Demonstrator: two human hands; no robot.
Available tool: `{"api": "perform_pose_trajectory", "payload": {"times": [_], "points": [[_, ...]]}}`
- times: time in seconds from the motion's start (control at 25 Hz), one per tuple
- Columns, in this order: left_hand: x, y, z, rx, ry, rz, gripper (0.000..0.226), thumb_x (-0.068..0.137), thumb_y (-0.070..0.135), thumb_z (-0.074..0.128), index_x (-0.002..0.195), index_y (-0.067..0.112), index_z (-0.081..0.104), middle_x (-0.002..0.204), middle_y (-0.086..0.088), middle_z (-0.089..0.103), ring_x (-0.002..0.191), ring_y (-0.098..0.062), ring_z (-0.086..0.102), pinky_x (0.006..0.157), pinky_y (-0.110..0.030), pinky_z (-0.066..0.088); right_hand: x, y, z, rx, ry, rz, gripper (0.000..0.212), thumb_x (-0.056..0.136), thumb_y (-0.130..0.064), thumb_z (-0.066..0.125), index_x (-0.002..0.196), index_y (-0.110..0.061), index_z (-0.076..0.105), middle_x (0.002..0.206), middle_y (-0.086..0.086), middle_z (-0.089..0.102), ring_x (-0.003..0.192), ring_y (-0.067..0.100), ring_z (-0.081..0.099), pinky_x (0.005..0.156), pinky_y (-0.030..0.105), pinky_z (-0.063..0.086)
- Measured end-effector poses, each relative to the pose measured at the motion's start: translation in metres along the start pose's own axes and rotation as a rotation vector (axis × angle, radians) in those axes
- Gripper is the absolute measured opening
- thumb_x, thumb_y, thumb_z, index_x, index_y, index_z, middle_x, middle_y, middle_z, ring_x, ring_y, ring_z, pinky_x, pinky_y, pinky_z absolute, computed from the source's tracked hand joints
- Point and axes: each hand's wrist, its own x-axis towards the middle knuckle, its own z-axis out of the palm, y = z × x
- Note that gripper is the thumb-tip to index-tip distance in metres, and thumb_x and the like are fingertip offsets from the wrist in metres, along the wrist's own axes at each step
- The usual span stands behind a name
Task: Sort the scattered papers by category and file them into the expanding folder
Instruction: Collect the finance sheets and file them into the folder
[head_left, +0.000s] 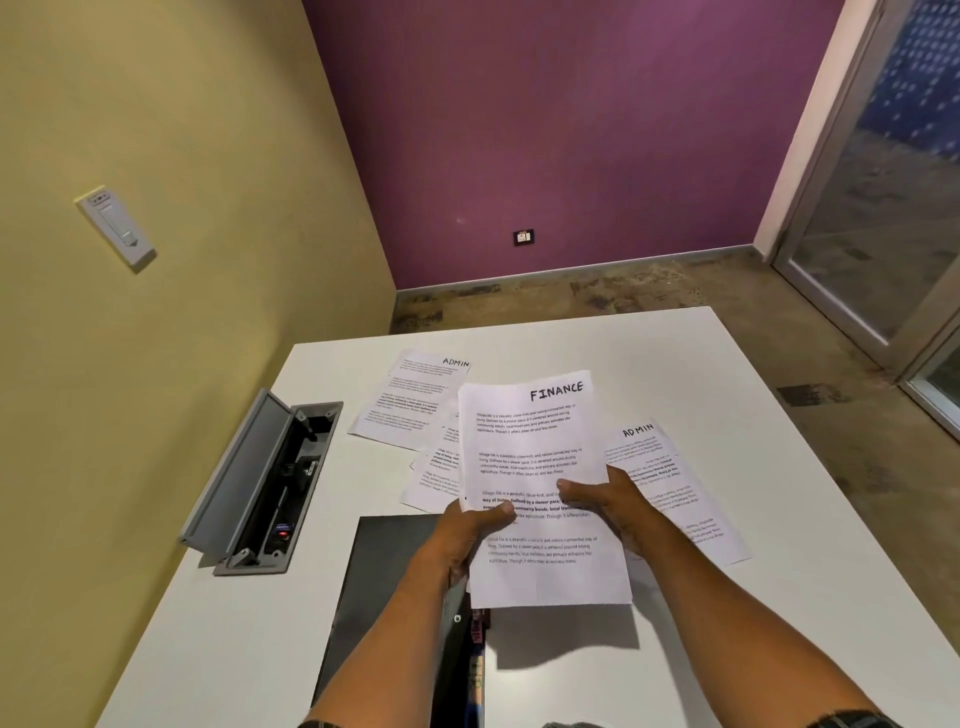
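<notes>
A sheet headed FINANCE is held up above the white table by both hands. My left hand pinches its left edge and my right hand pinches its right edge, thumbs on the printed face. Under my left forearm lies the dark grey expanding folder, its coloured pockets showing near its right edge. A sheet headed ADMIN lies flat at the back left of the table. Another ADMIN sheet lies to the right, partly hidden. More sheets lie partly covered behind the held one.
An open grey cable box with its lid raised is set into the table's left side. A yellow wall with a switch plate stands on the left, a purple wall behind. A glass door is at the right.
</notes>
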Motion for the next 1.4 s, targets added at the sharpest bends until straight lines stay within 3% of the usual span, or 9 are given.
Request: {"api": "perform_pose_trajectory", "payload": {"times": [0.12,0.24,0.36,0.56,0.72,0.88,1.0,1.12,1.4], "points": [[0.005,0.001,0.003,0.002,0.070,0.032,0.044,0.081,-0.005,0.073,0.124,0.001,0.064,0.117,-0.018,0.071,0.108,-0.031,0.069,0.090,-0.037,0.057,-0.001,-0.001,0.000,-0.015,0.068,-0.009,0.043,0.082,0.005,0.073,0.123,-0.003,0.065,0.110,0.013,0.076,0.098,0.030,0.074,0.076,0.033,0.061],[0.009,0.009,-0.001,0.098,0.141,0.050,0.042,0.081,-0.001,0.075,0.121,0.001,0.065,0.112,-0.015,0.073,0.106,-0.030,0.069,0.097,-0.040,0.054,0.002,-0.008,-0.008,-0.108,0.158,-0.053,0.053,0.070,-0.010,0.086,0.120,-0.004,0.068,0.105,0.011,0.077,0.094,0.029,0.075,0.080,0.038,0.060],[0.011,0.020,0.005,0.156,0.198,0.109,0.036,0.080,0.001,0.076,0.115,0.005,0.068,0.103,-0.008,0.075,0.093,-0.022,0.070,0.082,-0.029,0.057,0.009,-0.017,-0.009,-0.092,0.228,-0.125,0.058,0.058,-0.014,0.092,0.111,-0.005,0.072,0.101,0.011,0.078,0.092,0.029,0.075,0.084,0.041,0.059],[0.015,0.020,0.008,0.128,0.212,0.154,0.034,0.077,0.006,0.080,0.109,0.012,0.070,0.103,-0.004,0.076,0.101,-0.024,0.068,0.083,-0.029,0.054,0.006,-0.028,-0.004,0.003,0.247,-0.218,0.045,0.056,-0.009,0.091,0.099,-0.003,0.076,0.095,0.014,0.078,0.082,0.028,0.075,0.072,0.036,0.061],[0.012,-0.008,0.002,0.289,0.245,0.064,0.036,0.079,0.011,0.081,0.113,0.011,0.070,0.109,-0.004,0.074,0.102,-0.021,0.068,0.082,-0.027,0.053,-0.007,-0.005,-0.022,-0.179,0.185,-0.140,0.044,0.061,-0.014,0.092,0.102,-0.008,0.077,0.096,0.009,0.079,0.089,0.029,0.075,0.072,0.033,0.059],[0.009,-0.039,-0.001,0.419,0.255,-0.023,0.035,0.085,0.008,0.076,0.118,0.007,0.067,0.114,-0.005,0.072,0.097,-0.016,0.067,0.066,-0.014,0.051,-0.019,0.026,-0.039,-0.314,0.099,0.027,0.053,0.058,-0.022,0.093,0.106,-0.010,0.075,0.099,0.004,0.079,0.095,0.028,0.075,0.082,0.040,0.060],[0.006,-0.044,-0.001,0.461,0.283,-0.015,0.031,0.085,0.007,0.076,0.114,0.006,0.068,0.108,-0.004,0.072,0.089,-0.013,0.068,0.066,-0.014,0.052,-0.019,0.026,-0.035,-0.360,0.085,0.039,0.039,0.071,-0.015,0.089,0.107,-0.010,0.075,0.100,0.005,0.079,0.093,0.025,0.075,0.083,0.038,0.060],[0.009,-0.034,0.000,0.427,0.299,0.068,0.030,0.083,0.009,0.078,0.111,0.012,0.070,0.106,-0.001,0.074,0.091,-0.013,0.070,0.070,-0.016,0.054,-0.013,0.013,-0.025,-0.346,0.244,-0.072,0.023,0.071,-0.004,0.087,0.091,-0.013,0.077,0.085,0.002,0.079,0.080,0.020,0.073,0.073,0.029,0.056],[0.007,-0.028,0.005,0.531,0.235,0.067,0.029,0.084,0.007,0.075,0.111,0.017,0.068,0.104,-0.001,0.073,0.092,-0.012,0.067,0.078,-0.017,0.055,-0.013,0.007,-0.020,-0.127,0.345,-0.147,0.030,0.070,0.012,0.082,0.091,-0.009,0.074,0.077,-0.005,0.078,0.069,0.005,0.073,0.065,0.019,0.059]]}}
